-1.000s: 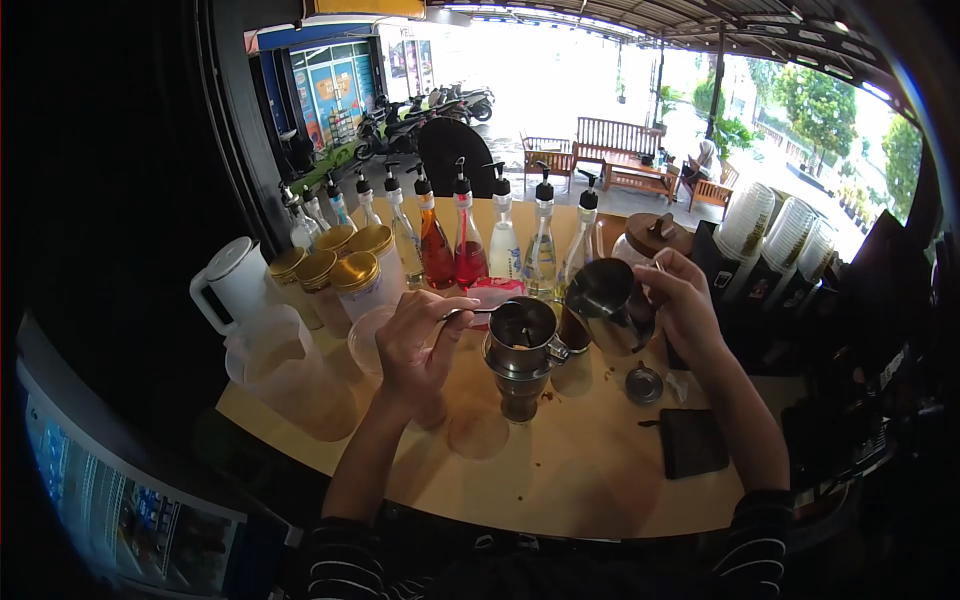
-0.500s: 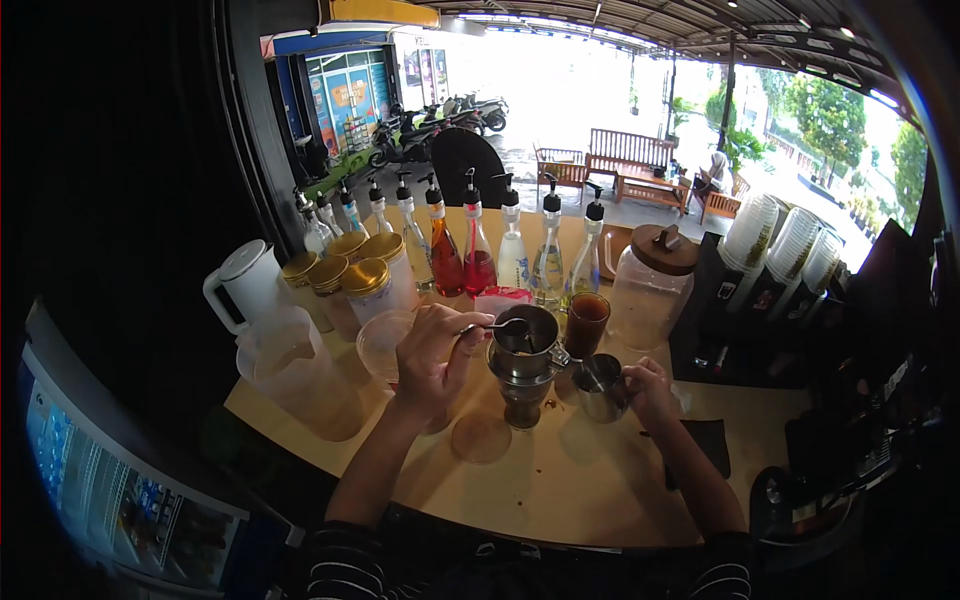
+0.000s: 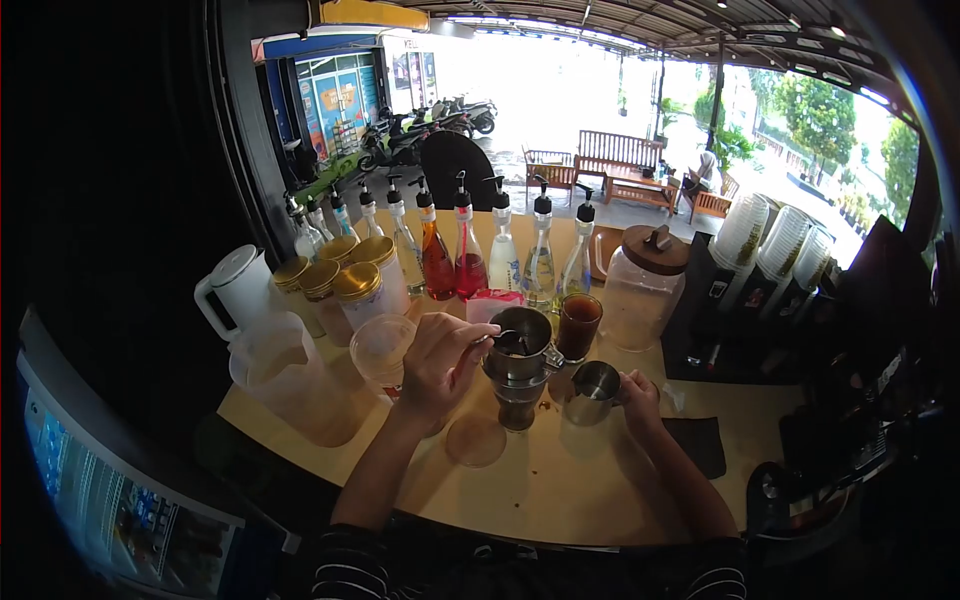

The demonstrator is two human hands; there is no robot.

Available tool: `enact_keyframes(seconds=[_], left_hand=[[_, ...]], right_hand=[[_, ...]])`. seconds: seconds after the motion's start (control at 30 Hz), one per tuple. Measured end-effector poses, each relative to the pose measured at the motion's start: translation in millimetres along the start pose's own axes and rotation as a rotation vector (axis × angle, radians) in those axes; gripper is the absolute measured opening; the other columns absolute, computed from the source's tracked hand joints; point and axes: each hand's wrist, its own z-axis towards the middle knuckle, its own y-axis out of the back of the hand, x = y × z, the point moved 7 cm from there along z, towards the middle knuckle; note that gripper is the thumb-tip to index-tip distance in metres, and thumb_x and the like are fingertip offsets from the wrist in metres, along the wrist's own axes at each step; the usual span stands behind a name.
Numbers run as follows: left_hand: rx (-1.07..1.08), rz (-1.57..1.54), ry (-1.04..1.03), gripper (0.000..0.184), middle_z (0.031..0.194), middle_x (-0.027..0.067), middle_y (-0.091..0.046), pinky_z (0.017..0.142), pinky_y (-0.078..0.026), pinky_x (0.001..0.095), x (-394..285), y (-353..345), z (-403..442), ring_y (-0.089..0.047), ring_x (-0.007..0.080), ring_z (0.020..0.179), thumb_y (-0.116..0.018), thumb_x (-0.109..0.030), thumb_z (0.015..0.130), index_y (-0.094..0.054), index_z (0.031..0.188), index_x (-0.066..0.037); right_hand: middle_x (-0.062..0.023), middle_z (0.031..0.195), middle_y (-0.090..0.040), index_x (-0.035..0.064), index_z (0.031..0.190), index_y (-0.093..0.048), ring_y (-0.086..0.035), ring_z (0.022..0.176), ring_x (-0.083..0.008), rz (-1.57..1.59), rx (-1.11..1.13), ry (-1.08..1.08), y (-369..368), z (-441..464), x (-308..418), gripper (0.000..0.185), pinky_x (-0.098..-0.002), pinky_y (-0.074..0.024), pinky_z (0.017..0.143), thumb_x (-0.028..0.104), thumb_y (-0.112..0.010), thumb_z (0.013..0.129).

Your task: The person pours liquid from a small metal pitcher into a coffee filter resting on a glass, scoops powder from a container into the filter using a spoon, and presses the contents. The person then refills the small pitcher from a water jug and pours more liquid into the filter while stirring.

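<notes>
In my left hand [image 3: 440, 365] a small metal spoon [image 3: 508, 334] is pinched, its lower end inside a metal drip coffee filter [image 3: 522, 366]. Dark contents show faintly in the filter. It sits on a glass [image 3: 517, 412] with something dark in it. My right hand [image 3: 637, 395] grips the handle of a metal pitcher [image 3: 592, 402], held just right of the filter. Behind them stands a glass of brown drink [image 3: 580, 328]. A round lid or coaster [image 3: 476, 441] lies in front of my left hand.
Pump bottles [image 3: 470, 265] line the counter's back. At left are gold-lidded jars [image 3: 360, 290], a white jug [image 3: 240, 285] and a clear pitcher [image 3: 285, 375]. A lidded glass jar [image 3: 643, 300], stacked cups [image 3: 740, 235] and a dark cloth [image 3: 695, 446] are at right.
The view has shifted slightly. My left hand has moved the spoon a little lower in the filter. The pitcher stays in my right hand beside the filter.
</notes>
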Motion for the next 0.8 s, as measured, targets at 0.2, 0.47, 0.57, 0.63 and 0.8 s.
enact_keyframes(seconds=[0.2, 0.47, 0.57, 0.63, 0.8], left_hand=[[0.059, 0.033, -0.130, 0.025, 0.079, 0.0019, -0.057, 0.069, -0.042, 0.0353, -7.3, -8.7, -1.2, -0.054, 0.0204, 0.071, -0.072, -0.006, 0.075, -0.065, 0.100, -0.008], [0.159, 0.004, -0.185, 0.029, 0.084, 0.0016, -0.057, 0.076, -0.044, 0.0365, -27.8, -42.1, -5.2, -0.056, 0.0219, 0.081, -0.073, -0.011, 0.070, -0.065, 0.097, -0.008], [0.145, -0.011, -0.007, 0.035, 0.091, 0.0051, -0.059, 0.081, -0.044, 0.0364, -11.1, -34.5, -13.3, -0.057, 0.0224, 0.089, -0.077, -0.014, 0.070, -0.061, 0.099, -0.004], [0.107, -0.026, 0.140, 0.041, 0.095, 0.0069, -0.060, 0.084, -0.044, 0.0364, -3.4, -27.6, -11.7, -0.058, 0.0229, 0.093, -0.079, -0.017, 0.069, -0.059, 0.102, -0.003], [0.095, -0.351, 0.545, 0.072, 0.101, 0.0118, -0.064, 0.094, -0.044, 0.0395, 31.3, -48.4, -29.8, -0.062, 0.0252, 0.096, -0.088, -0.032, 0.058, -0.054, 0.113, -0.001]], right_hand=[[0.0001, 0.084, -0.051, 0.0063, 0.103, -0.057, -0.049, 0.070, -0.0086, -0.612, 0.056, 0.349, -58.3, -15.5, 105.9, 0.018, -0.0247, -0.0438, 0.069, 0.013, -0.063, 0.087], [-0.0039, 0.079, -0.049, 0.0074, 0.127, -0.058, -0.048, 0.073, -0.0148, -0.881, 0.603, 0.868, -204.7, -79.4, 179.0, 0.052, -0.0275, -0.0414, 0.066, 0.009, -0.071, 0.077], [-0.0038, 0.074, -0.048, 0.0063, 0.118, -0.063, -0.048, 0.068, -0.0166, -1.001, 0.524, 1.118, -215.0, -85.7, 185.4, 0.043, -0.0292, -0.0417, 0.063, 0.007, -0.071, 0.076], [-0.0038, 0.071, -0.047, 0.0058, 0.113, -0.065, -0.049, 0.065, -0.0175, -1.055, 0.482, 1.243, -218.0, -88.4, 188.3, 0.038, -0.0301, -0.0419, 0.062, 0.006, -0.071, 0.076], [-0.0091, 0.076, -0.050, 0.0015, 0.100, -0.063, -0.056, 0.070, -0.0239, -0.892, 0.556, 0.840, -214.9, -71.3, 176.6, 0.021, -0.0378, -0.0455, 0.066, 0.009, -0.067, 0.081]])
